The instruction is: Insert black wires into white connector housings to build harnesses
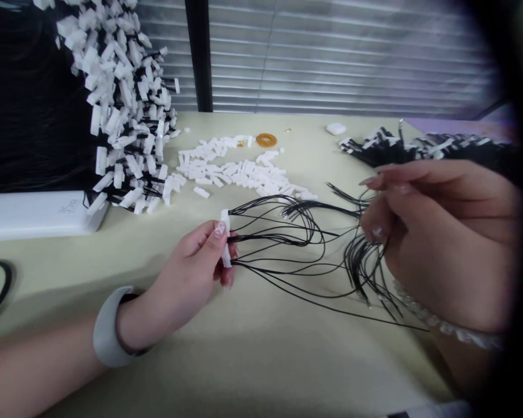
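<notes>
Between the thumb and fingers of my left hand (207,249) is a white connector housing (225,217), held upright above the table. Thin black wires (283,270) run out of its right side in several groups and spread to the right. My right hand (436,232) is closed around a bundle of loose black wires (361,261), whose bare ends hang below the palm and stick out to the left. Its thumb and forefinger are pinched together at the top; whether a single wire sits between those tips I cannot make out.
Loose white housings (244,174) lie scattered across the table (244,360). A tall heap of wired connectors (126,98) stands at the left, by a white power bank (39,215). Farther back are an amber ring (266,140) and, at right, more black wire bundles (383,148).
</notes>
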`<state>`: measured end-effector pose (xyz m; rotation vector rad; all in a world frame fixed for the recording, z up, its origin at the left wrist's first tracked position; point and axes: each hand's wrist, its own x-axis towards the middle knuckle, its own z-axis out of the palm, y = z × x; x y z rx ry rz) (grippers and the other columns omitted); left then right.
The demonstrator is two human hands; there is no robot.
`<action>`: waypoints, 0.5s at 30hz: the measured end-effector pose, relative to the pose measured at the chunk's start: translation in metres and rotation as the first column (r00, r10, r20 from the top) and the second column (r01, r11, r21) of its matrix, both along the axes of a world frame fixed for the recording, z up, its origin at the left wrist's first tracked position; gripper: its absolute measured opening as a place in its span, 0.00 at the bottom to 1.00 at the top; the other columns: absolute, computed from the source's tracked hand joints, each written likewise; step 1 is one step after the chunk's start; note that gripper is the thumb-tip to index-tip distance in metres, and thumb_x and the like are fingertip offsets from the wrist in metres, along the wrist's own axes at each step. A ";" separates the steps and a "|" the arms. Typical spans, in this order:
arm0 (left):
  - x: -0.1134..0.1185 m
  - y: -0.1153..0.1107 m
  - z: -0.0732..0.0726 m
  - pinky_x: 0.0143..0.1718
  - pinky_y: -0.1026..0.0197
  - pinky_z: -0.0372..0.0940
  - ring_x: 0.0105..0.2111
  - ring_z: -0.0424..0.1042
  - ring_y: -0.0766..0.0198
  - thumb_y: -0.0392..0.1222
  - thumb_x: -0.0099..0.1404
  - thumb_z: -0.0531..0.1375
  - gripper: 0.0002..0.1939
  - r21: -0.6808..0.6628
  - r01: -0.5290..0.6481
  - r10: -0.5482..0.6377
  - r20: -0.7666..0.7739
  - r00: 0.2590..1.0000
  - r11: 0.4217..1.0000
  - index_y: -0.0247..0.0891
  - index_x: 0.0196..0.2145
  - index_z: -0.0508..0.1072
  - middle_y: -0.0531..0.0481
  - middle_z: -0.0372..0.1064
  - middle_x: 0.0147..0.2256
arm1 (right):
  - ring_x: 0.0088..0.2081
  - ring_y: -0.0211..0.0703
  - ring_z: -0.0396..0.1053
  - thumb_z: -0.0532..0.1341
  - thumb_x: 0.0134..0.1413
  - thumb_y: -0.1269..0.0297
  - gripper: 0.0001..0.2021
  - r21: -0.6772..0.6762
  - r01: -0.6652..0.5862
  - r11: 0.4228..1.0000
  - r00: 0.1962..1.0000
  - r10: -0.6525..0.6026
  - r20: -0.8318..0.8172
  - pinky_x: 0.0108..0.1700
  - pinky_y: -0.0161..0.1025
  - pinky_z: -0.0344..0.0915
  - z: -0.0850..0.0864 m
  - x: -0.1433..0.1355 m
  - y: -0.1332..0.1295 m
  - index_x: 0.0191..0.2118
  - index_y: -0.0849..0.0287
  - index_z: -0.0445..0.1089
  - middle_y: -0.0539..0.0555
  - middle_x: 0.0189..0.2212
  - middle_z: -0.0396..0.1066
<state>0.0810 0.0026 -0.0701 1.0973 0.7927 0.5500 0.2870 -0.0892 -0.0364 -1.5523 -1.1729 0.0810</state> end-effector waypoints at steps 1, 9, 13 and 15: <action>0.001 0.000 0.000 0.20 0.69 0.55 0.20 0.58 0.74 0.47 0.65 0.51 0.11 0.000 -0.003 0.003 -0.002 1.000 1.000 0.37 0.30 0.63 0.54 0.60 0.27 | 0.22 0.35 0.59 0.54 0.56 0.69 0.08 -0.004 0.009 1.000 1.000 -0.009 -0.002 0.21 0.37 0.53 0.001 0.001 -0.002 0.38 0.49 0.66 0.51 0.34 0.64; 0.001 0.000 0.002 0.21 0.69 0.56 0.21 0.60 0.73 0.47 0.64 0.52 0.10 -0.014 -0.032 0.031 -0.032 0.999 0.999 0.38 0.32 0.64 0.54 0.59 0.27 | 0.29 0.36 0.62 0.58 0.46 0.77 0.15 -0.093 -0.319 0.943 0.792 0.319 0.521 0.28 0.35 0.59 -0.001 -0.011 -0.006 0.42 0.58 0.71 0.54 0.30 0.64; -0.001 -0.001 0.001 0.21 0.69 0.56 0.21 0.60 0.73 0.48 0.64 0.52 0.11 0.001 -0.023 0.023 -0.044 0.999 1.000 0.38 0.31 0.64 0.54 0.60 0.27 | 0.29 0.34 0.59 0.56 0.51 0.72 0.09 -0.373 -0.201 0.906 0.636 0.410 0.653 0.28 0.32 0.57 -0.015 -0.019 0.000 0.38 0.57 0.71 0.52 0.30 0.61; -0.001 0.000 0.001 0.22 0.69 0.56 0.22 0.61 0.73 0.48 0.64 0.53 0.11 -0.005 -0.027 0.027 -0.038 0.999 1.000 0.38 0.29 0.64 0.55 0.60 0.26 | 0.27 0.33 0.57 0.55 0.52 0.71 0.07 -0.428 -0.129 0.894 0.594 0.415 0.689 0.28 0.32 0.55 -0.017 -0.019 0.002 0.31 0.58 0.71 0.52 0.27 0.59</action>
